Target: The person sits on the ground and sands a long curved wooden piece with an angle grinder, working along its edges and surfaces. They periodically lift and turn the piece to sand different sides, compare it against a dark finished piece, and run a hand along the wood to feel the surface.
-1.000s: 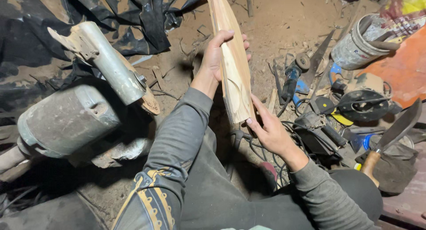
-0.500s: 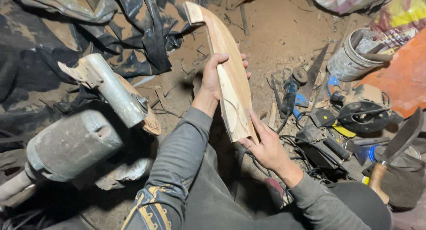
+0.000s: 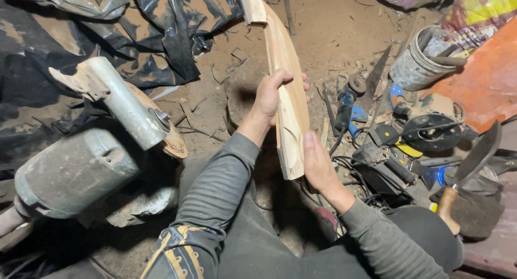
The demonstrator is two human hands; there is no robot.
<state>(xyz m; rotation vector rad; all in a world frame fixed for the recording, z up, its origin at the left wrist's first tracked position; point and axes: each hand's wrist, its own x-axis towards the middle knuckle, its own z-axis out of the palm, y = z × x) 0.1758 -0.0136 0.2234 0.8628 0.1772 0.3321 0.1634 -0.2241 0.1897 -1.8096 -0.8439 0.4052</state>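
Head view: both hands hold a long, pale, curved wooden blank [image 3: 285, 96] over a dirt floor [image 3: 334, 26]. Left hand [image 3: 269, 96] is wrapped around the blank's mid-length, fingers curled over its far edge, closed on the wood. Right hand [image 3: 318, 166] cups the blank's near, lower end, thumb along the face; grip closed on the same piece. The blank runs from the near end by the right hand up to a squared tip at the top of frame, tilted slightly left.

Left of the hands: a grey metal cylinder [image 3: 75, 171] with a thinner metal tube [image 3: 124, 107] angled above it; black plastic sheeting [image 3: 161, 31] behind. Below the blank, a round wooden stump [image 3: 242, 90] on the floor. Right of the hands: a blue-bodied power tool [image 3: 344, 107], black cables and tool bodies [image 3: 382, 166], a white paint-stained bucket [image 3: 417, 69], a wooden-handled blade [image 3: 463, 171]. Upper right corner: an orange sheet [image 3: 484, 80] and a yellow-patterned sack [image 3: 474, 10]; print unreadable.
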